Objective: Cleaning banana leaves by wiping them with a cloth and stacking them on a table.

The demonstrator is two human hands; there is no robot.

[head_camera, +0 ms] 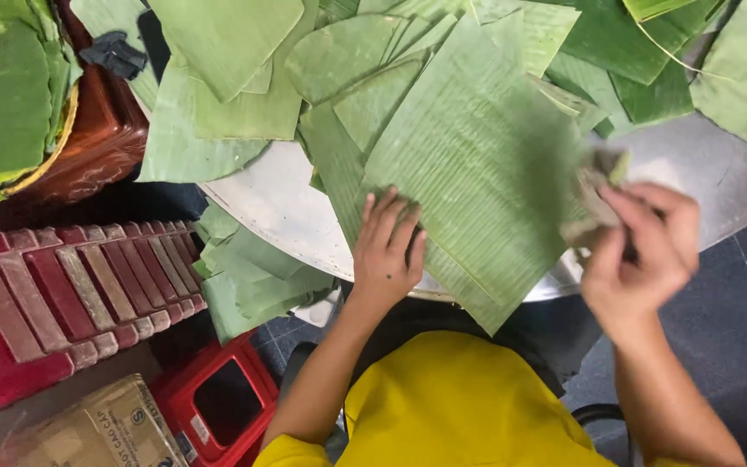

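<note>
Left hand [386, 251] flat on banana leaf [477, 164]

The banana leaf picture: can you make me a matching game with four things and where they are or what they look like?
Things:
1. left hand
2. right hand
3. crate
4. cardboard box

Descriptions:
A. red, with slats, at the left
B. pressing flat on the big banana leaf
C. brown, at the bottom left corner
D. holding a bunched cloth at the leaf's right edge

Pairs: 1-B, 2-D, 3-A, 4-C
</note>
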